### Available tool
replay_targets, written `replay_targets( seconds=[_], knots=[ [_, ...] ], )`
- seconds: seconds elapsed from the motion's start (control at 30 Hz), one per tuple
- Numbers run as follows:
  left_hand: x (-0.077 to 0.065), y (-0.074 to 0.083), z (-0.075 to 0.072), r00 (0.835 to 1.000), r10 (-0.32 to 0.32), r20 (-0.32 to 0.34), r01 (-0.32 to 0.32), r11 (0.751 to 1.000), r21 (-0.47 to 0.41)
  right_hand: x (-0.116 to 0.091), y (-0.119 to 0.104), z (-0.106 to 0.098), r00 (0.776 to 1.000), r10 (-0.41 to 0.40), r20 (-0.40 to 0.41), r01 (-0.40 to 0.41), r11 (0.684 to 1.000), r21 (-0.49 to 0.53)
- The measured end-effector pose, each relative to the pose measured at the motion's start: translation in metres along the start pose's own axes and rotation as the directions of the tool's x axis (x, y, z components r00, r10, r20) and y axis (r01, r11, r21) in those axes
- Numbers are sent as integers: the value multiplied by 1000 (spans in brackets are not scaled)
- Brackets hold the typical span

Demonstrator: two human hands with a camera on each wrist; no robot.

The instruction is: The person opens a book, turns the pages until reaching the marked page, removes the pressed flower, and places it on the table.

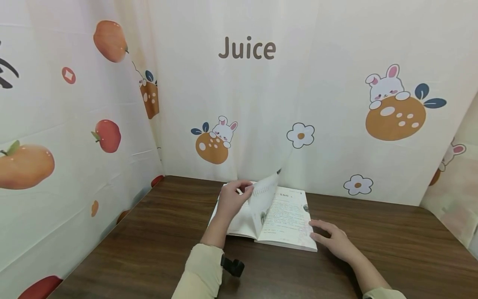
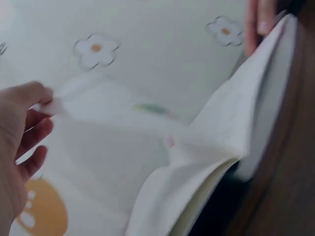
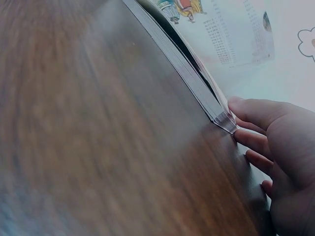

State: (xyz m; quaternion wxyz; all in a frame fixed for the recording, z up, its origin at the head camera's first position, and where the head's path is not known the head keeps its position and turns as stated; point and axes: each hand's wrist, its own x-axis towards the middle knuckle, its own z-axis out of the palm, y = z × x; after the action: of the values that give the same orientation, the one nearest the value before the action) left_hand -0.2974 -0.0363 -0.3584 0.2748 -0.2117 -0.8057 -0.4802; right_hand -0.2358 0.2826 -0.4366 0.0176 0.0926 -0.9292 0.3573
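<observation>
An open book [image 1: 287,220] lies on the dark wooden table, printed text on its right-hand page. My left hand [image 1: 231,199] pinches one lifted page [image 1: 264,193] between thumb and fingers, above the book's left half. In the left wrist view that raised page [image 2: 113,105] looks blurred and stretches from the fingertips to the spine. At the book's right edge, my right hand [image 1: 334,241] touches the side with thumb and fingertips, the fingers fairly straight. The right wrist view shows the thumb [image 3: 238,105] against the corner of the page stack [image 3: 182,73].
The brown table [image 1: 149,249] extends on both sides of the book and in front of it. Behind it hangs a pale curtain [image 1: 261,95] with printed fruit, rabbits and flowers. A black strap piece [image 1: 233,265] sits at my left cuff.
</observation>
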Motion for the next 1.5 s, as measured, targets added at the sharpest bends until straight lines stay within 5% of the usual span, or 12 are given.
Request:
replay_targets(
  seconds=[0.1, 0.3, 0.53, 0.83, 0.93, 1.1, 1.2, 1.33, 1.5],
  knots=[
    [2, -10, -16, 992, -86, 94, 88, 996, -21, 0, 0, 0, 1000, 13, 9, -13, 1000, 1],
    [3, -25, -44, 946, -239, 218, 238, 971, 33, -1, -2, 0, 998, 64, 25, -64, 998, -9],
    [0, -36, -69, 836, -399, 376, 403, 912, 72, -1, -3, -1, 996, 80, 35, -80, 997, 3],
    [-7, -52, -82, 744, -477, 468, 442, 877, 191, -1, -3, -1, 997, 73, 34, -73, 997, 1],
    [-11, -55, -86, 695, -524, 493, 461, 850, 255, -1, -3, -1, 997, 73, 35, -73, 997, 3],
    [-19, -61, -87, 575, -628, 525, 484, 778, 400, -2, -3, -1, 995, 88, 40, -88, 996, 3],
    [-22, -64, -86, 525, -670, 525, 493, 742, 453, -2, -3, 0, 995, 93, 41, -93, 996, 2],
    [-24, -66, -82, 498, -690, 525, 493, 723, 484, -2, -2, 0, 995, 94, 39, -94, 996, 0],
    [-25, -66, -79, 492, -707, 508, 476, 707, 524, -1, -2, 0, 995, 88, 36, -88, 996, -1]
  ],
)
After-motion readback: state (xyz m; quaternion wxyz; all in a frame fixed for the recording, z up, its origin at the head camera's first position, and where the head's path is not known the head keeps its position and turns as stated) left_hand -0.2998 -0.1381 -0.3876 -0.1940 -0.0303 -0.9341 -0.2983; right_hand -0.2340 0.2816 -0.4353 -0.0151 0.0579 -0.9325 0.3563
